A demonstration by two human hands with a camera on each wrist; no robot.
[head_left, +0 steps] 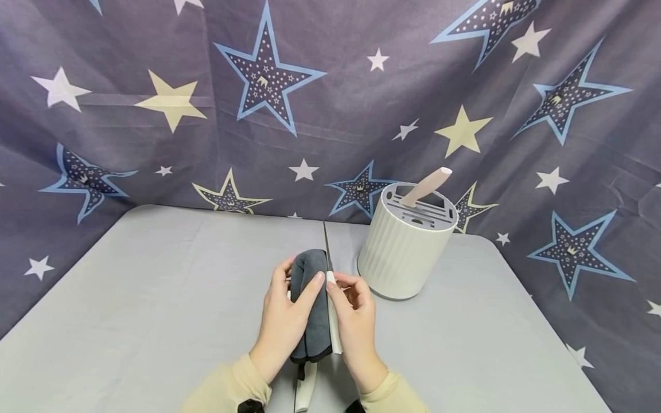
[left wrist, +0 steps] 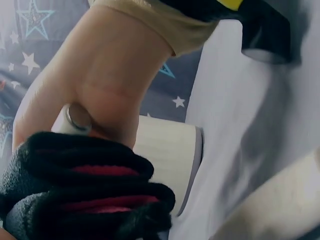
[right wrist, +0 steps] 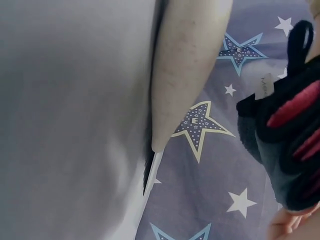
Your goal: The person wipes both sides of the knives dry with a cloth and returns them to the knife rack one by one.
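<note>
My left hand grips a folded dark grey cloth, thumb across its front and fingers round its far side. The cloth has black edging and a hanging loop; pink lining shows between its folds in both wrist views. My right hand pinches the white handle of a knife along the cloth's right side. Its thin blade points away from me, next to the cloth's top edge. Nearer to me, below the cloth, is a second white handle, large in the right wrist view.
A cream ribbed knife block with a slotted grey top stands right of my hands. A knife with a pink handle leans out of it. Behind the grey-covered table hangs a purple star-patterned curtain.
</note>
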